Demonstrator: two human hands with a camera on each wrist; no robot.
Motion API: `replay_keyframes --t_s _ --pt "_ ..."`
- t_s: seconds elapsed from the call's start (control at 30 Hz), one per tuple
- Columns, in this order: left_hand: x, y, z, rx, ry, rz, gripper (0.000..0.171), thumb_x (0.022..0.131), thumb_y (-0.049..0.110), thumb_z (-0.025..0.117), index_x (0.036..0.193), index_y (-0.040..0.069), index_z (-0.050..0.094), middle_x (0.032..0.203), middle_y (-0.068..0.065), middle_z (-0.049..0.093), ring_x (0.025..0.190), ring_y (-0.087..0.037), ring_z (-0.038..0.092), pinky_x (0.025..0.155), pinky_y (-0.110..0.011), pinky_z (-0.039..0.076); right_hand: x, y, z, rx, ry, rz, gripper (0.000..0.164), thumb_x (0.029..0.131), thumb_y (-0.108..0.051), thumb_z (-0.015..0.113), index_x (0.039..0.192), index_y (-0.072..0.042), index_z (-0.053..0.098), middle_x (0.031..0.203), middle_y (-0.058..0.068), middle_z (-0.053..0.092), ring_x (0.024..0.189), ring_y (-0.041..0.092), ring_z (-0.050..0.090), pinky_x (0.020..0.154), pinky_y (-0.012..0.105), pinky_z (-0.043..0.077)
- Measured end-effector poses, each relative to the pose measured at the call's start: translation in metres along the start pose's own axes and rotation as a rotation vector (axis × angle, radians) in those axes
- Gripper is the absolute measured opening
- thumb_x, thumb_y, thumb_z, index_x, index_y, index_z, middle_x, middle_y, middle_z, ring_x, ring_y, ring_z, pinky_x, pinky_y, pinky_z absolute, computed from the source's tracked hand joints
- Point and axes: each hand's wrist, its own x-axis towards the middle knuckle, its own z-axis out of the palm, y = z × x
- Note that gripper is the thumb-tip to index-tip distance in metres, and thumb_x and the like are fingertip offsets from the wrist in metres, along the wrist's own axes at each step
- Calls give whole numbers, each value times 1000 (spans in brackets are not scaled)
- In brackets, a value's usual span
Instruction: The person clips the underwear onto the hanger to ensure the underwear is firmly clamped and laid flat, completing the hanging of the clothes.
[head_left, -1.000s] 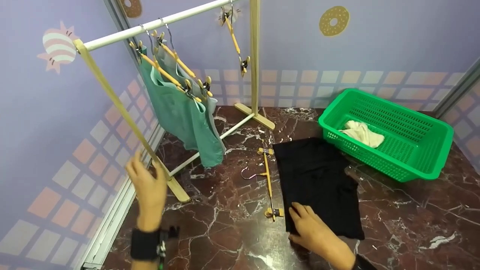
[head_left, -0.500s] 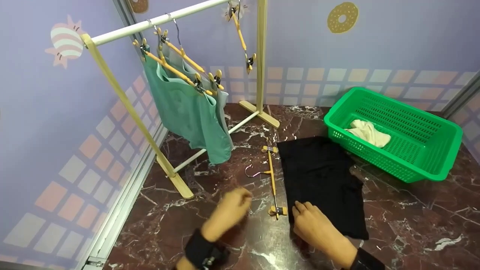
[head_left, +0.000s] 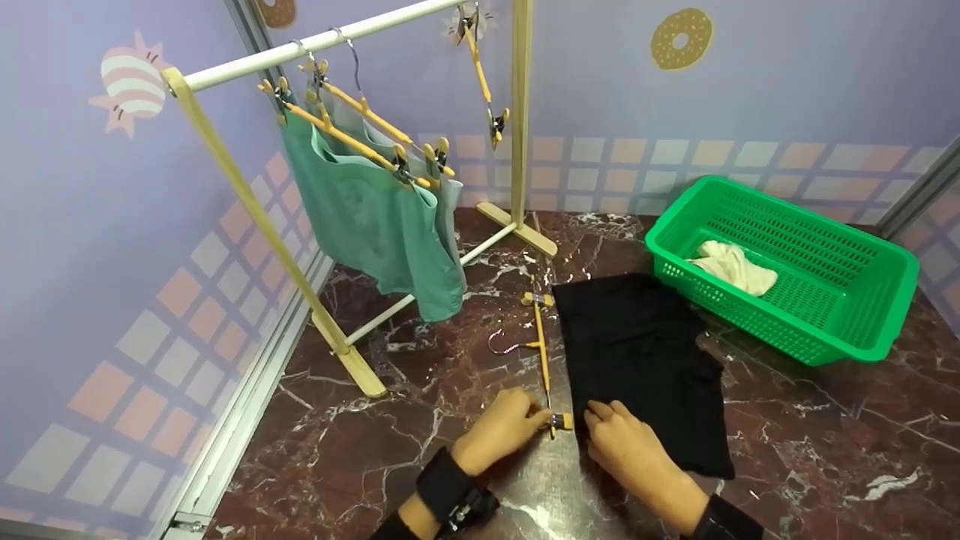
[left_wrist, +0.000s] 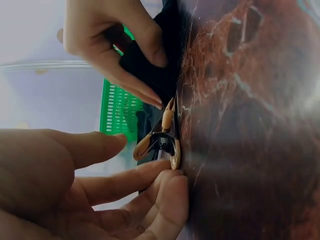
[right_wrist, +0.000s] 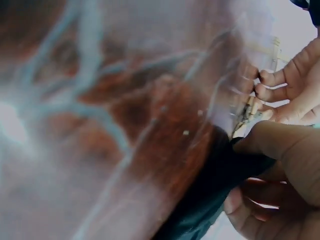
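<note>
The black shorts (head_left: 637,360) are laid flat on the marbled surface (head_left: 420,465), spread out, it seems, so that the whole waist edge can be reached. The near corner of that edge is pinched by the right hand (head_left: 626,446). The cloth is lifted a little there, perhaps so that it can be kept steady.

Along the left side of the shorts, a clip hanger (head_left: 543,356) is placed with its hook turned away from them, likely so that its clips are lined up with the edge. The near clip (left_wrist: 167,120) is touched by the left hand (head_left: 504,427): bent fingers are put at the low handle and the thumb is held near the other. Whether the clip is being squeezed cannot be told.

Past the far right corner of the shorts, a green basket (head_left: 750,322) is set, with a white cloth (head_left: 739,270) inside. To the left of the shorts and farther back, green pants (head_left: 375,240) are hung by clips from a rack (head_left: 255,208), so they are kept off the surface.
</note>
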Motion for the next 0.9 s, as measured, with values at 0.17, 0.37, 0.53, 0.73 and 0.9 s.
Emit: replay_keyframes --t_s 0.17,0.37,0.53,0.73,0.9 --pt "2 2 2 23 26 20 19 92 12 73 74 10 68 70 6 59 60 -4 46 55 -20 44 0 3 0 15 27 12 26 79 -5 80 103 3 75 109 14 72 85 29 66 57 37 61" --pt "2 5 -2 -76 -53 -41 20 95 6 64 77 11 55 83 1 50 61 -8 52 56 -22 50 1 7 -4 5 100 84 29 84 -9 81 112 -6 76 106 6 75 83 26 69 50 41 58" --pt "3 4 -5 -484 -165 -168 13 99 3 56 88 7 50 86 -10 60 58 -14 62 54 -26 58 4 8 -3 63 44 119 29 84 -9 83 111 -2 76 104 11 73 82 31 71 58 42 61" --pt "5 -1 -3 -821 -305 -286 16 103 5 56 88 5 49 75 -9 60 56 -14 61 52 -21 56 6 7 0 117 -44 125 36 83 -5 83 118 0 74 106 15 72 85 34 72 65 42 62" --pt "7 -7 -6 -868 -379 -297 18 101 6 62 88 -7 67 73 -10 65 61 -14 64 59 -20 58 7 9 -3 87 -24 74 43 82 -1 81 124 -2 72 112 13 72 89 32 71 65 42 62"
